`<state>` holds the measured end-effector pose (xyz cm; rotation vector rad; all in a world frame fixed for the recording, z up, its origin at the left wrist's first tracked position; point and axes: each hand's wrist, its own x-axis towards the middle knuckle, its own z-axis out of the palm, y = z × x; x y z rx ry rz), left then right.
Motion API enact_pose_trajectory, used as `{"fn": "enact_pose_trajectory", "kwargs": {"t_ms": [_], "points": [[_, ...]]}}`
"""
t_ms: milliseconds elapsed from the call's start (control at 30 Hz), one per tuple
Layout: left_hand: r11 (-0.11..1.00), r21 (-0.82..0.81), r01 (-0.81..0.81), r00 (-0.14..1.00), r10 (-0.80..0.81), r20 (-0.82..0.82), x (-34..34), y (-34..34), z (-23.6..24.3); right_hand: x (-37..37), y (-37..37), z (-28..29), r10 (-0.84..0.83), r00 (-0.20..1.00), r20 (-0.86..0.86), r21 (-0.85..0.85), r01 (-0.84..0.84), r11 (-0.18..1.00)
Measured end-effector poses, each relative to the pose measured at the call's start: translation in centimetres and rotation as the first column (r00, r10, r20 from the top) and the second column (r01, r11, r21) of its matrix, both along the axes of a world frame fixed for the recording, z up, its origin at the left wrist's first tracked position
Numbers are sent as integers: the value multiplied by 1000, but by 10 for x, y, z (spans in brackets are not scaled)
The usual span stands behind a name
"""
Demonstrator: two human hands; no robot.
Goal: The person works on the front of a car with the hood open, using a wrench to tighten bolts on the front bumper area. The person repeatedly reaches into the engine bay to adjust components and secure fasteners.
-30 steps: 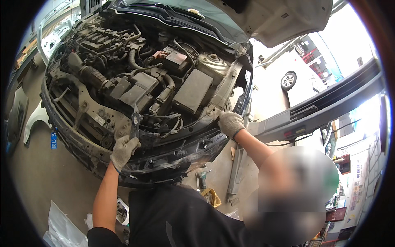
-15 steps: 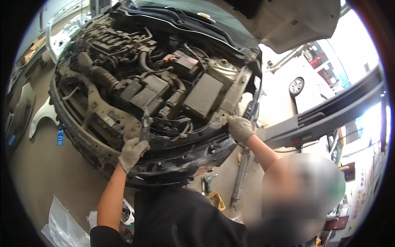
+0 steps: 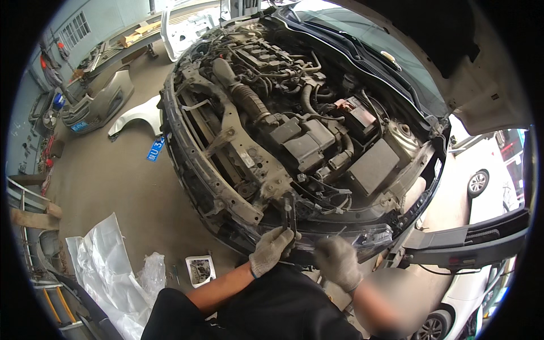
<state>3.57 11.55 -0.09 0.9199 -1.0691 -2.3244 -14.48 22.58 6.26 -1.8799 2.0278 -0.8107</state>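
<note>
The front of a car with an exposed engine bay [image 3: 309, 144] spreads before me. My left hand [image 3: 275, 247], in a grey-white work glove, is closed around a dark, narrow tool with two long arms [image 3: 289, 214]. The tool points up from the fist at the front crossmember [image 3: 266, 175]; its exact kind is unclear. My right hand [image 3: 338, 262], gloved too, is just right of it, in front of the headlight area [image 3: 362, 235]. Motion smears its fingers. A thin light sliver shows above them, and I cannot tell whether they hold it.
The raised hood [image 3: 487, 102] overhangs the right. A grey post arm [image 3: 481, 241] reaches in at the right. On the floor at left lie plastic sheeting [image 3: 105, 272], a white tray of small parts [image 3: 200, 271], a white fender [image 3: 139, 119] and a removed bumper [image 3: 99, 105].
The view has swung, so the car sits farther right. My right hand has left the right front corner of the engine bay and come beside my left hand, which keeps the tool.
</note>
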Motion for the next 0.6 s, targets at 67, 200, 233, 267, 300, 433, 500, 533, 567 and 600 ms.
{"fn": "enact_pose_trajectory", "kwargs": {"t_ms": [67, 200, 233, 267, 300, 433, 500, 533, 567, 600], "points": [[957, 270, -108, 975, 155, -159, 1, 2, -2, 26, -9, 2, 132, 991, -24, -85, -133, 987], [910, 401, -105, 938, 225, -264, 2, -7, 1, 51, -25, 0, 233, 957, -174, -114, -254, 960], [908, 407, -102, 939, 223, -262, -1, -6, 2, 53, -28, 0, 229, 960, -161, -94, -245, 965], [905, 411, -108, 942, 225, -248, -1, -5, 6, 56, -32, 0, 224, 963, -148, -72, -236, 969], [902, 417, -114, 946, 227, -232, -1, -4, 12, 58, -35, -1, 218, 967, -135, -50, -226, 973], [934, 335, -122, 966, 189, -177, 3, -2, 6, 62, -34, 4, 194, 978, 77, -83, -188, 979], [965, 261, -16, 994, 43, -100, 7, -3, 14, 55, -29, 14, -102, 970, 220, 305, 31, 952], [991, 120, 56, 998, -58, 20, 8, -2, 21, 51, -26, 15, -211, 918, 336, 225, 140, 964], [989, -12, 145, 978, -142, 154, 9, -1, 25, 46, -23, 15, -301, 838, 456, 157, 257, 954], [952, -254, 172, 978, -135, 157, 8, 7, 14, 38, -25, 7, -272, 810, 519, 109, 254, 961]]}}
